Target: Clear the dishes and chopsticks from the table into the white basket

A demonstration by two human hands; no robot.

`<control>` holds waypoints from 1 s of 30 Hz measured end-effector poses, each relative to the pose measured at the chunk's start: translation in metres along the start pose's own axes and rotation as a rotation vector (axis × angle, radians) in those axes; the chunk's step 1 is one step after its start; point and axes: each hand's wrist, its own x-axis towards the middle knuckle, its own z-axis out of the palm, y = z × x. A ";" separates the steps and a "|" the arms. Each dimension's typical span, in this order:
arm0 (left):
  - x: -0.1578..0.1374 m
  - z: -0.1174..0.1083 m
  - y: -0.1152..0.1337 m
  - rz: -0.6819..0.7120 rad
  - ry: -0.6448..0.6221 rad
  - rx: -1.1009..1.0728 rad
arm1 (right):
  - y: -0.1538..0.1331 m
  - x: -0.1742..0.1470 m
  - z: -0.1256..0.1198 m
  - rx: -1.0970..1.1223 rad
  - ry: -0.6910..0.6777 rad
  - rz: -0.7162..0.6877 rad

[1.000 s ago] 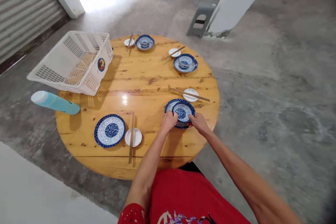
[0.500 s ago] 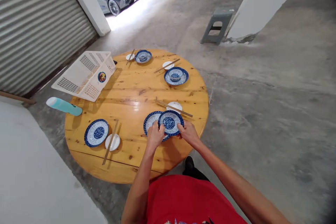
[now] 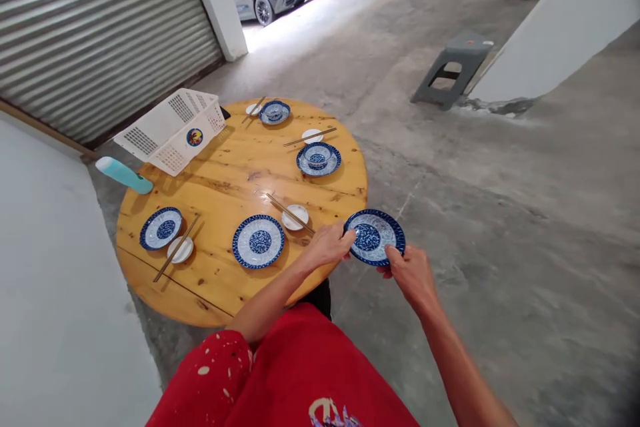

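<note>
Both my hands grip one blue-and-white patterned plate (image 3: 374, 237), held past the right edge of the round wooden table (image 3: 225, 197). My left hand (image 3: 333, 243) pinches its left rim, thumb on top. At the lower right rim, my right hand (image 3: 411, 273) is closed with its thumb over the edge. Another patterned plate (image 3: 259, 241) lies on the table left of my left forearm. Just behind it sit a small white dish (image 3: 295, 217) and a pair of chopsticks (image 3: 283, 208) lying across the dish.
Farther settings include a plate with a glass bowl (image 3: 318, 159), another plate and bowl (image 3: 275, 111), and a plate (image 3: 161, 228) at left. A white plastic basket (image 3: 173, 133) and a turquoise bottle (image 3: 125, 175) occupy the left side. A grey stool (image 3: 453, 70) stands beside a pillar.
The held plate has moved right, from above the plate on the table to beyond the table's edge. Both hands keep their grip. My view has shifted to the right.
</note>
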 end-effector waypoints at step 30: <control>0.250 -0.086 -0.066 -0.570 0.306 0.003 | -0.152 0.352 0.105 -0.860 -0.429 -0.598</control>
